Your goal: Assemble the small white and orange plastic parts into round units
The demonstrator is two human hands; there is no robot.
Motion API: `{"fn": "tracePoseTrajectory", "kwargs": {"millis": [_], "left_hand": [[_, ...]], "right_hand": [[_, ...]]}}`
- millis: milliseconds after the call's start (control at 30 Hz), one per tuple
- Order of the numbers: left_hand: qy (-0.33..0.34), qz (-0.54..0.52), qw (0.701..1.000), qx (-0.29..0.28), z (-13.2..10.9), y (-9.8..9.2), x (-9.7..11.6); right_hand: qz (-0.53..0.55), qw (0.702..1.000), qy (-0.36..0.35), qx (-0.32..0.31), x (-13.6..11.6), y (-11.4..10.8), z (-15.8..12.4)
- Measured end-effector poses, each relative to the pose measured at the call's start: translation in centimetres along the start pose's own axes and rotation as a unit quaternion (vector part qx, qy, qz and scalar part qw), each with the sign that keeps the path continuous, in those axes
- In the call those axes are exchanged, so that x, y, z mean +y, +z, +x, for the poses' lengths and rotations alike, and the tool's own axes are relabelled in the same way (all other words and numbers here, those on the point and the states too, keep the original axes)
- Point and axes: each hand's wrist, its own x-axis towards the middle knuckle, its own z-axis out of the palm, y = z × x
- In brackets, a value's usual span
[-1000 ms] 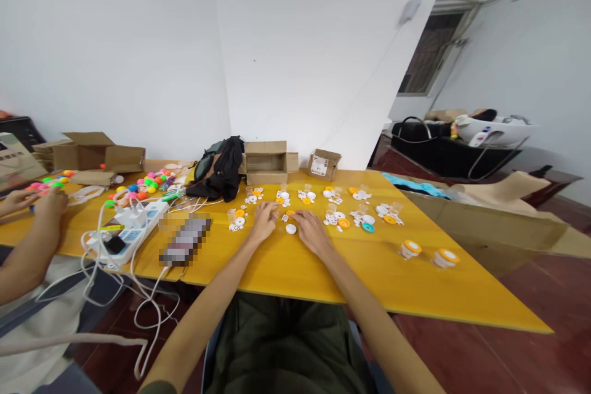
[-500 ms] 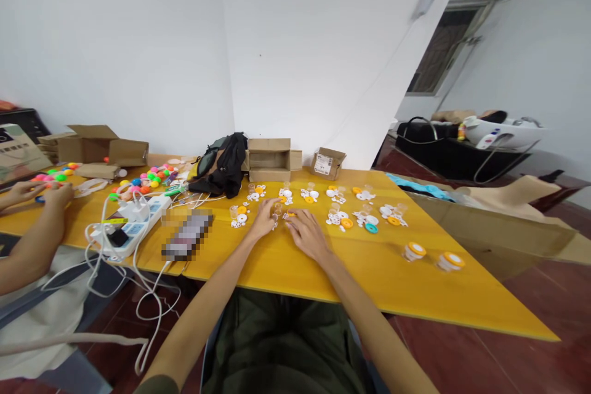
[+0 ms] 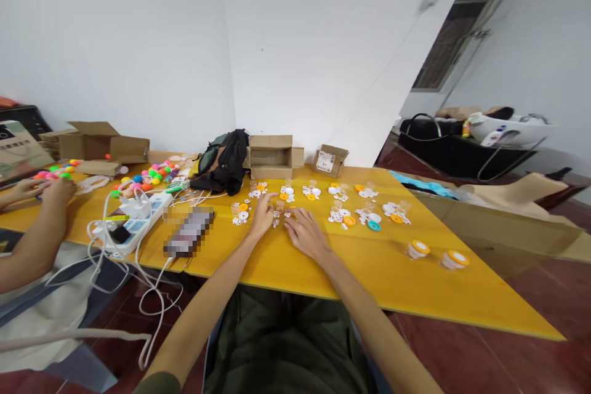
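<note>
My left hand (image 3: pixel 264 217) reaches over the table beside a small clear cup (image 3: pixel 280 205). Its index finger stretches forward and its fingers look apart. Close by on the right, my right hand (image 3: pixel 305 232) rests low over the tabletop with spread, bent fingers. Small white pieces with dark spots (image 3: pixel 276 217) lie between the two hands. Part of an orange ring shows just behind my right fingers, which partly hide it. Similar groups surround the hands, each with a clear cup, white discs (image 3: pixel 345 213), spotted pieces and a ring, such as an orange ring (image 3: pixel 349 221) or a teal ring (image 3: pixel 373 226).
Two orange-lidded jars (image 3: pixel 418 250) stand at the right on the yellow table (image 3: pixel 360 277). At the left are a phone (image 3: pixel 189 232), a power strip (image 3: pixel 138 225) with cables and a co-worker's hands (image 3: pixel 58 191) near coloured balls. Behind lie a backpack (image 3: pixel 224 163) and a cardboard box (image 3: pixel 271 157).
My left hand's index finger has extended away from the pieces, and more spotted pieces show between the hands. My right hand stays almost in place. The view has shifted slightly.
</note>
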Motion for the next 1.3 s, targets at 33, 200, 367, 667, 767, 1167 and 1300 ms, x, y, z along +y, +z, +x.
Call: {"fn": "tracePoseTrajectory", "kwargs": {"millis": [33, 200, 367, 667, 767, 1167, 1300], "left_hand": [[0.001, 0.001, 1.000, 0.004, 0.0, 0.0, 0.0], [0.004, 0.002, 1.000, 0.012, 0.0, 0.1, 0.2], [0.018, 0.020, 1.000, 0.004, -0.1, 0.0, 0.5], [0.048, 0.062, 0.997, 0.014, -0.2, -0.2, 1.2], [0.058, 0.076, 0.995, 0.013, -0.3, -0.3, 1.2], [0.160, 0.167, 0.972, -0.050, -1.5, -0.6, 2.3], [0.165, 0.208, 0.960, -0.084, -1.9, -0.8, 2.4]], "right_hand": [[-0.001, 1.000, -0.004, -0.003, 0.0, -0.1, 0.0], [-0.024, 0.999, -0.032, -0.019, -0.3, -0.1, 0.2], [-0.049, 0.997, -0.061, -0.029, -0.4, 0.4, 0.6], [-0.018, 1.000, -0.020, 0.002, -0.3, 0.5, 0.4], [0.034, 0.998, 0.034, 0.046, 0.2, 0.2, 0.1], [0.191, 0.962, 0.149, 0.126, 2.9, -0.1, -0.6], [0.206, 0.965, 0.143, 0.072, 2.8, 0.0, -0.5]]}}
